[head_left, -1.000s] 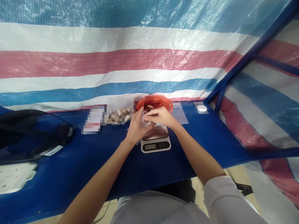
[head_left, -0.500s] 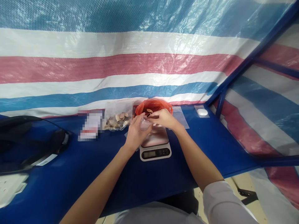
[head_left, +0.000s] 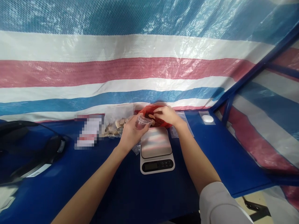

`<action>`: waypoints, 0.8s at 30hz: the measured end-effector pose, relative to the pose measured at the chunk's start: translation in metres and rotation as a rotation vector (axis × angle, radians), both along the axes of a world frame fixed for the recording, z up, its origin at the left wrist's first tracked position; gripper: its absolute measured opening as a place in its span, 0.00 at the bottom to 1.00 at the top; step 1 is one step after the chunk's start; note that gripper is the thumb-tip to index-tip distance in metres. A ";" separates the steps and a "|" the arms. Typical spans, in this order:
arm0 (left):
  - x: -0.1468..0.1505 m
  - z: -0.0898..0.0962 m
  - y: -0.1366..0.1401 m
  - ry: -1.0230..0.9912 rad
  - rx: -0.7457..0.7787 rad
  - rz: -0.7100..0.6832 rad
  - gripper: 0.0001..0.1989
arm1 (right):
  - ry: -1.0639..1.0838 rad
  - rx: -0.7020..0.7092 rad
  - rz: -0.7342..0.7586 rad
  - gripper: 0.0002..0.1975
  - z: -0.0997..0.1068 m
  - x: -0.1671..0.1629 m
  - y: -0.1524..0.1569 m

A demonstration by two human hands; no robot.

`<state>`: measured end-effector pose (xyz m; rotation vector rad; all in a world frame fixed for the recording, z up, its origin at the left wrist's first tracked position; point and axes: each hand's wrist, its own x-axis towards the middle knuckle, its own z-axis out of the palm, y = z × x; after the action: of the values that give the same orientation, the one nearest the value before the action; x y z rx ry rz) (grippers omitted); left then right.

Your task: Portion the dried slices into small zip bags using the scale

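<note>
My left hand (head_left: 130,130) is closed around a small clear plastic cup (head_left: 142,122), tilted towards an open red plastic bag (head_left: 147,109). Inside the bag lie brown dried slices (head_left: 151,117), close to the cup's rim. Over the bag's mouth is my right hand (head_left: 166,115), its thumb and forefinger slightly apart beside the slices. No item shows clearly between them. A white kitchen scale (head_left: 157,143) with a shiny plate stands below both hands, its display dark. Left of my left hand is a clear bag of dried slices (head_left: 114,126), partly covered by it.
Flat clear bags (head_left: 184,124) lie right of the red bag. A white oval object (head_left: 207,119) rests on the blue table (head_left: 224,155). On the left are a blurred-out label (head_left: 90,132) and a black headset-like item (head_left: 35,149). A striped sheet (head_left: 116,71) hangs behind.
My right hand has moved from the cup to the red bag's opening. The cup in my left hand has tilted towards the bag. The scale's plate is more exposed, and the camera view has shifted.
</note>
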<state>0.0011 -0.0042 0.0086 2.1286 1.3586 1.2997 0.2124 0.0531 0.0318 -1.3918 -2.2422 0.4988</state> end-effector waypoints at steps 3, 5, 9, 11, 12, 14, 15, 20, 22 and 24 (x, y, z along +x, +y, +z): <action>-0.003 -0.004 0.000 0.003 -0.026 -0.004 0.21 | -0.131 -0.005 -0.003 0.13 -0.010 -0.007 0.006; -0.005 -0.005 0.000 0.007 -0.028 -0.004 0.21 | -0.167 -0.019 0.022 0.12 -0.014 -0.011 0.007; -0.007 -0.003 0.000 0.008 -0.042 0.010 0.22 | -0.188 -0.003 0.078 0.11 -0.013 -0.015 0.002; -0.008 -0.001 0.001 0.004 -0.049 0.010 0.23 | -0.222 0.021 0.070 0.11 -0.010 -0.016 0.000; -0.008 -0.001 0.001 0.005 -0.050 0.006 0.23 | -0.236 0.027 0.065 0.11 -0.010 -0.017 -0.001; -0.008 0.000 0.001 0.013 -0.044 -0.004 0.23 | -0.255 0.022 0.067 0.12 -0.009 -0.019 -0.002; -0.008 0.000 0.001 0.017 -0.040 -0.007 0.23 | -0.259 0.013 0.072 0.12 -0.010 -0.020 -0.003; -0.007 0.002 0.000 0.006 -0.029 -0.019 0.23 | -0.306 -0.023 0.106 0.12 -0.013 -0.025 -0.004; -0.006 0.003 -0.001 0.005 -0.033 -0.022 0.23 | -0.324 -0.030 0.098 0.12 -0.013 -0.026 -0.004; -0.006 0.003 -0.001 0.012 -0.034 -0.023 0.24 | -0.313 -0.035 0.093 0.10 -0.014 -0.025 -0.004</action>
<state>-0.0049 -0.0048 0.0115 2.1268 1.3478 1.2485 0.1874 0.0490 0.0179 -1.4734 -2.5666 0.3724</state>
